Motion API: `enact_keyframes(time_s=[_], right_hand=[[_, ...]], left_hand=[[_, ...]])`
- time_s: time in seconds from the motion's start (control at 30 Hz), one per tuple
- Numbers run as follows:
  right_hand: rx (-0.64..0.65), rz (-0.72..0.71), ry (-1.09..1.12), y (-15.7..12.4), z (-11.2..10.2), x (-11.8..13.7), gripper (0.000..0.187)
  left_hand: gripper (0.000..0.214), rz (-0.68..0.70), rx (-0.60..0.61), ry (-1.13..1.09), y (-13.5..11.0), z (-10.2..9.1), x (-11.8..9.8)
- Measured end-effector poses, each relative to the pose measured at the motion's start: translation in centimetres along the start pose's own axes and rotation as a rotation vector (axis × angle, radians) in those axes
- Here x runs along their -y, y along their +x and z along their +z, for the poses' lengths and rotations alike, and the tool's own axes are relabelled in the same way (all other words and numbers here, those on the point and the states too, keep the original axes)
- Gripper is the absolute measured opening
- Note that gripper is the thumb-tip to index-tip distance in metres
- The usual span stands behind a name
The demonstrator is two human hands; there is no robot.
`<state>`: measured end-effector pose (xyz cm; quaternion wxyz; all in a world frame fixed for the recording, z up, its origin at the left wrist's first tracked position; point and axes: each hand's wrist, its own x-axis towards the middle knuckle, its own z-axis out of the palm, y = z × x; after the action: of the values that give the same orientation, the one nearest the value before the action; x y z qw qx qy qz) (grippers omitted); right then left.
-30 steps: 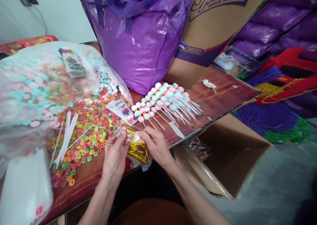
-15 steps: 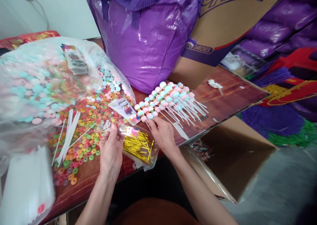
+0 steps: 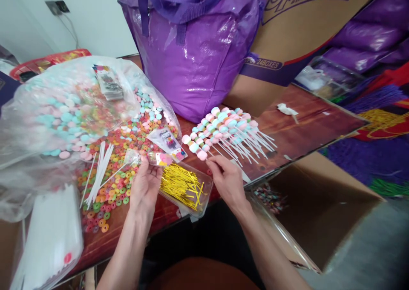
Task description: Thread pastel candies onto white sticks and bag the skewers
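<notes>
My left hand (image 3: 147, 185) pinches a small clear printed bag (image 3: 163, 158) between thumb and fingers, above a clear plastic tray (image 3: 204, 202) of gold twist ties (image 3: 180, 185). Closed at the fingertips, my right hand (image 3: 228, 179) holds the white stick of the nearest candy skewer (image 3: 194, 147), which carries pink, white and blue pieces. Just behind it lies a row of similar candy skewers (image 3: 228, 122), their white sticks pointing right. A flat printed bag (image 3: 166, 141) rests on the candy behind my left hand.
Loose ring candies (image 3: 119, 188) cover the table at left, with white sticks (image 3: 99, 175) on them. A large clear bag of candies (image 3: 64, 107), a bundle of clear sleeves (image 3: 53, 234), a purple bag (image 3: 194, 64) and a cardboard box (image 3: 255, 90) stand around. An open carton (image 3: 319, 196) sits below the table edge.
The nearest candy skewer has come away from the row, toward me, in my right hand. My left hand still holds the small bag. The whole view has shifted slightly.
</notes>
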<state>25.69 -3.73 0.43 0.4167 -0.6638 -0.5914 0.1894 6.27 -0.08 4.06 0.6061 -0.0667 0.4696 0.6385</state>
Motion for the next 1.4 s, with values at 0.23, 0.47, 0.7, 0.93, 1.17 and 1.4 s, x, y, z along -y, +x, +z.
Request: enact_keyframes(time_s=[0.23, 0.47, 0.7, 0.93, 1.17, 1.4], right_hand=[[-0.034, -0.206, 0.23, -3.9, -2.5, 2.0, 0.013], [0.031, -0.25, 0.112, -3.9, -3.5, 1.4, 0.015], [0.111, -0.201, 0.163, -3.7, -3.5, 1.4, 0.014], [0.122, -0.14, 0.189, -4.2, -1.6, 1.6, 0.017], [0.137, -0.237, 0.016, -4.7, -0.8, 2.3, 0.023], [0.264, -0.045, 0.275, -4.0, -1.0, 2.8, 0.021]], left_hand=[[0.023, 0.01, 0.033, 0.012, 0.0, 0.1, 0.7], [0.009, 0.078, 0.19, 0.093, 0.6, -0.9, 1.4], [0.033, 0.189, 0.355, 0.233, 0.8, -1.7, 2.0], [0.039, 0.338, 0.362, 0.258, -0.3, -1.4, 3.4], [0.037, 0.26, 0.396, 0.369, -1.0, -1.7, 3.5], [0.035, 0.114, 0.446, 0.322, -0.1, -2.3, 2.6]])
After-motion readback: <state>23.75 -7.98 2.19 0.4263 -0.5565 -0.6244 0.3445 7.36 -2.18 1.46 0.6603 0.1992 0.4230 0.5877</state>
